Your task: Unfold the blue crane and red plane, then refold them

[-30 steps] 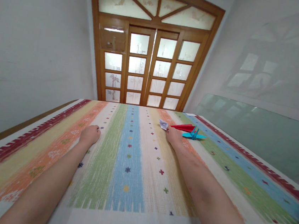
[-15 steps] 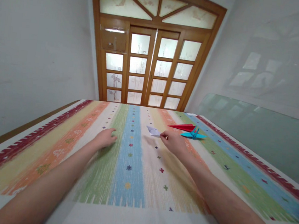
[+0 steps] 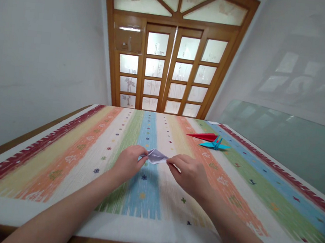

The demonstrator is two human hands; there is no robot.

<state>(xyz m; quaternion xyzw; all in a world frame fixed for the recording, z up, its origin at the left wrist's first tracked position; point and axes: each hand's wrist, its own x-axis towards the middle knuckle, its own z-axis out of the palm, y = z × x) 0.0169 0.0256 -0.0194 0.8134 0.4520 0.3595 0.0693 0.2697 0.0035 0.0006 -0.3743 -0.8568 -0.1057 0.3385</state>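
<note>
Both forearms reaching forward, left hand (image 3: 127,163) and right hand (image 3: 189,173) apparently pinching inward

A: What is held over the striped cloth (image 3: 60,157)?

B: A small folded white paper (image 3: 156,156), pinched at its left end by the left hand (image 3: 129,163) and at its right end by the right hand (image 3: 189,174), near the blue stripe.

A: And further off?

B: To the far right lie a red paper plane (image 3: 204,136) and, just nearer, a blue paper crane (image 3: 214,144). A wooden glazed door (image 3: 168,68) stands behind.
</note>
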